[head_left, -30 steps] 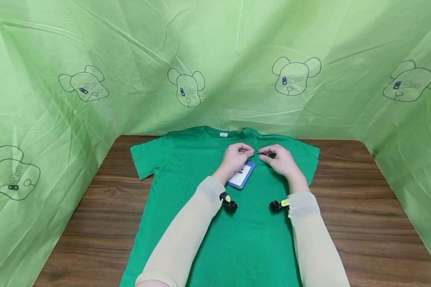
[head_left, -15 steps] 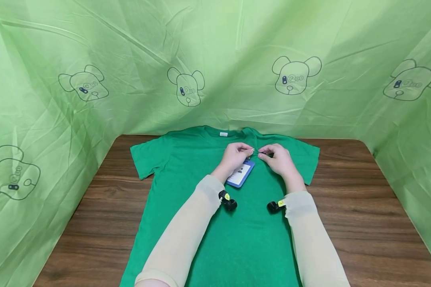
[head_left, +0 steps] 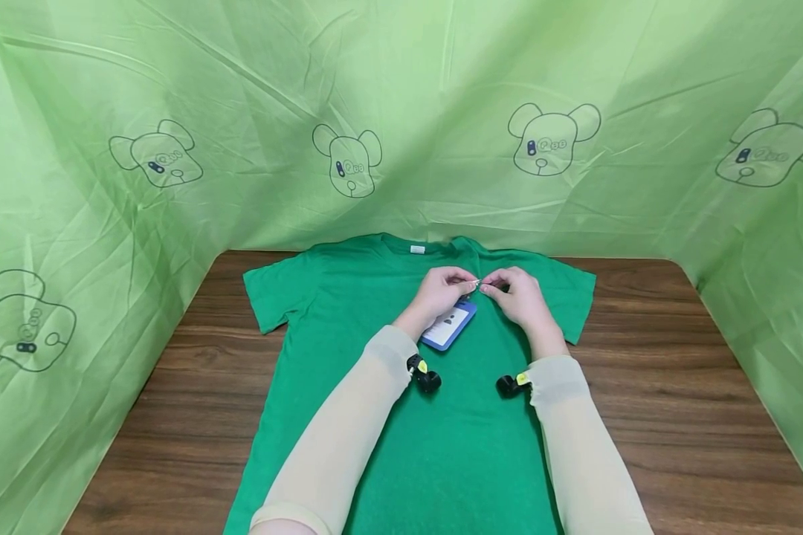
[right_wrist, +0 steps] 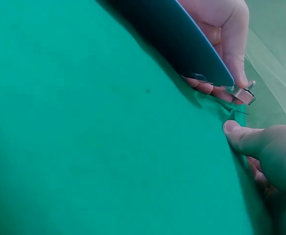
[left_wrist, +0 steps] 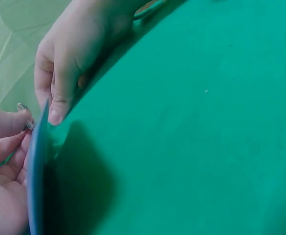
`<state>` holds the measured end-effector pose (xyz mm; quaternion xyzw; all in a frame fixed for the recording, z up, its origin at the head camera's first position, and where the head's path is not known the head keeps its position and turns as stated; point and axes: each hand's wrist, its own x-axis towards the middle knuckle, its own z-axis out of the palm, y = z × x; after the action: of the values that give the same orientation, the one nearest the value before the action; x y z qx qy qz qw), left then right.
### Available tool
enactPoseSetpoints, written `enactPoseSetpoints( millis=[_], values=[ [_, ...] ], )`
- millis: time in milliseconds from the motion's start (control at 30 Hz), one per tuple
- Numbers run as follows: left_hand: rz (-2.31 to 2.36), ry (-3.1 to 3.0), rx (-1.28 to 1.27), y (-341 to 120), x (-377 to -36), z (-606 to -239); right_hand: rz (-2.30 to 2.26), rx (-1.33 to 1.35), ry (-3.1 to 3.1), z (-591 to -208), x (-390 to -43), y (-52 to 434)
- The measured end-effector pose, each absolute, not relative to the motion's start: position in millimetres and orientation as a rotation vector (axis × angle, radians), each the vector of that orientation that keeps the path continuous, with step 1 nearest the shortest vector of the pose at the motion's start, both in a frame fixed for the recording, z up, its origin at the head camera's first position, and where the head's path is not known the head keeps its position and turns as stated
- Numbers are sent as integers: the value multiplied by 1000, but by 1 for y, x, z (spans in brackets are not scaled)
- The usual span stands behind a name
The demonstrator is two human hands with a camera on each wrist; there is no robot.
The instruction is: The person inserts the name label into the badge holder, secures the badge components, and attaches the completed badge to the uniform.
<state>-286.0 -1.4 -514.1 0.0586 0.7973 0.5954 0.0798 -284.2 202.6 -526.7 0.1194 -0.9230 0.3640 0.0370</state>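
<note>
A green T-shirt (head_left: 442, 438) lies flat on the wooden table (head_left: 676, 386), collar away from me. On its chest lies a blue badge holder (head_left: 450, 325) with a white card inside. My left hand (head_left: 465, 281) pinches the badge's small metal clip (head_left: 476, 282), which the right wrist view shows as the clip (right_wrist: 244, 94) just past the blue badge edge (right_wrist: 182, 39). My right hand (head_left: 491, 287) meets it fingertip to fingertip and pinches a small fold of shirt fabric (right_wrist: 238, 113) beside the clip. The left wrist view shows the right hand (left_wrist: 69, 58) curled over the shirt (left_wrist: 191, 127).
Light green cloth printed with cartoon bears (head_left: 348, 160) hangs as a backdrop behind and on both sides of the table. Bare wood (head_left: 174, 416) shows left and right of the shirt. Black wrist cameras (head_left: 427, 379) sit on both forearms.
The right hand has shifted slightly left, so its fingertips now meet the left hand's at the clip. The badge and the shirt lie as before.
</note>
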Motion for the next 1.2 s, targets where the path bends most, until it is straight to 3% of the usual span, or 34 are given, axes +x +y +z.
enactPoseSetpoints(
  millis=[633, 1200],
  values=[
    [1805, 2424, 134, 6, -280, -513, 1160, 340, -2819, -524, -281, 203],
    [2040, 2242, -358, 29, -265, -499, 1237, 267, -2806, -517, -281, 208]
  ],
)
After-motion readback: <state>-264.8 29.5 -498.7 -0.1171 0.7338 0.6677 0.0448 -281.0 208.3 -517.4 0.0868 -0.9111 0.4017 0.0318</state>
